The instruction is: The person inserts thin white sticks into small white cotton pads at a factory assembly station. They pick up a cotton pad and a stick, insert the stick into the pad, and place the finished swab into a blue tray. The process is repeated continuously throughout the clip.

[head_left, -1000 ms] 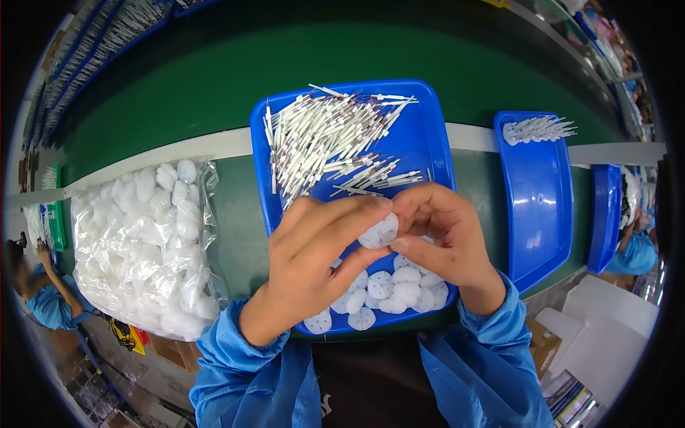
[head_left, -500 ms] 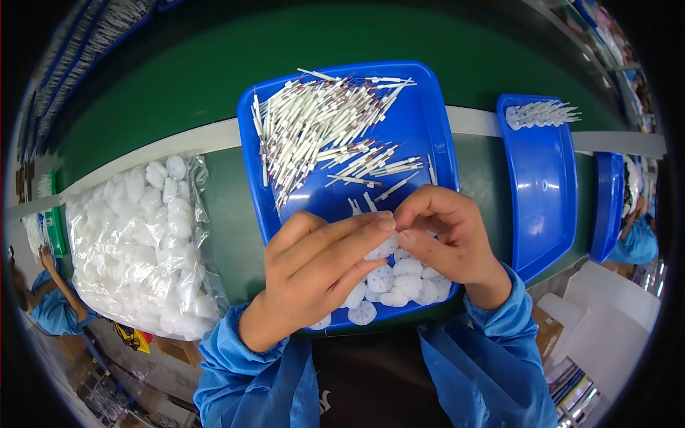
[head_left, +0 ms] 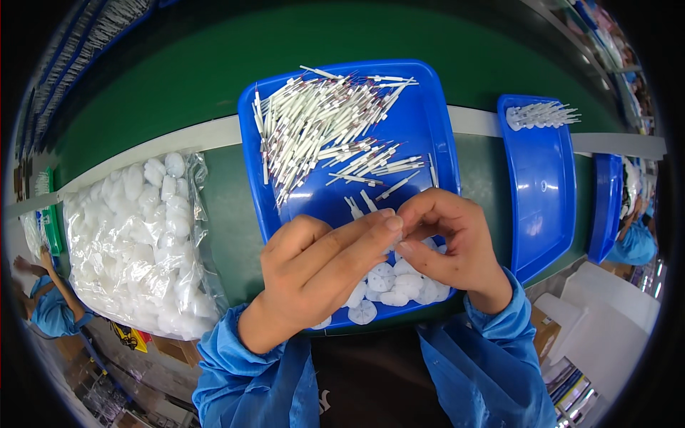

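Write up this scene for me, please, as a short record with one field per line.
Hands: left hand and right hand, meeting above the near half of the blue tray
Held: hidden between the fingers; cannot tell
Tray, far side: heap of thin white sticks
Tray, near side: rounded white pieces
Left of tray: clear bag of white pieces
Right of tray: narrower blue tray, spiky white bundle at its far end

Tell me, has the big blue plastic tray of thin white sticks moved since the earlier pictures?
No, not visibly: the blue tray overlaps the long pale strip across the green surface at about the same place.
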Action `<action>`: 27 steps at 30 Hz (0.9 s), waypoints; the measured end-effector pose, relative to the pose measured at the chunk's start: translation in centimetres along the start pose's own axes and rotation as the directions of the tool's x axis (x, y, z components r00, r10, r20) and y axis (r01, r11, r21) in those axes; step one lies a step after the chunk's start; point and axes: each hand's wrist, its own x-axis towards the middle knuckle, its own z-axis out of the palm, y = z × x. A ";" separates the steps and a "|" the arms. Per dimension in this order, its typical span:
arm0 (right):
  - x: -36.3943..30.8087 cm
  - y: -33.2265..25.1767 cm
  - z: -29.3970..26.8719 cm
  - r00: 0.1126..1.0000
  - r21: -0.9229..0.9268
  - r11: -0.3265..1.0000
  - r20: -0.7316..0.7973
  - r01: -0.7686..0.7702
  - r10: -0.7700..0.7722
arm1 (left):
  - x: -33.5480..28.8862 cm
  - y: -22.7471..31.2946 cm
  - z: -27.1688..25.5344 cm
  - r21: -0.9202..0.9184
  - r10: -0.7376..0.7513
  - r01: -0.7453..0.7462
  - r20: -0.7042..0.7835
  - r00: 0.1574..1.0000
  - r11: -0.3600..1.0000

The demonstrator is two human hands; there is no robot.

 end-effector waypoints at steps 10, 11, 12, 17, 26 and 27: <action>1.0 1.2 -1.1 0.886 -0.837 0.359 0.279 0.414 -0.371 | -0.8 -0.9 -0.3 0.010 -0.263 0.268 0.239 0.935 0.963; 1.0 0.8 -0.9 0.898 -0.833 0.387 0.261 0.394 -0.353 | -0.8 -0.9 -0.1 0.037 -0.231 0.230 0.278 0.932 0.972; 1.1 0.3 -0.8 0.903 -0.829 0.400 0.262 0.392 -0.342 | -0.7 -1.0 0.1 0.063 -0.201 0.191 0.316 0.927 0.980; 1.0 1.0 -0.4 0.902 -0.811 0.436 0.245 0.392 -0.355 | -0.7 -1.3 -0.1 0.050 -0.174 0.166 0.293 0.940 0.985; 0.7 1.0 -0.2 0.909 -0.867 0.314 0.302 0.387 -0.287 | 1.1 -0.6 0.4 0.099 -0.284 0.266 0.348 0.893 0.959; 0.4 1.3 -0.3 0.895 -0.865 0.306 0.294 0.398 -0.334 | 0.9 -0.6 0.2 0.095 -0.262 0.244 0.349 0.900 0.965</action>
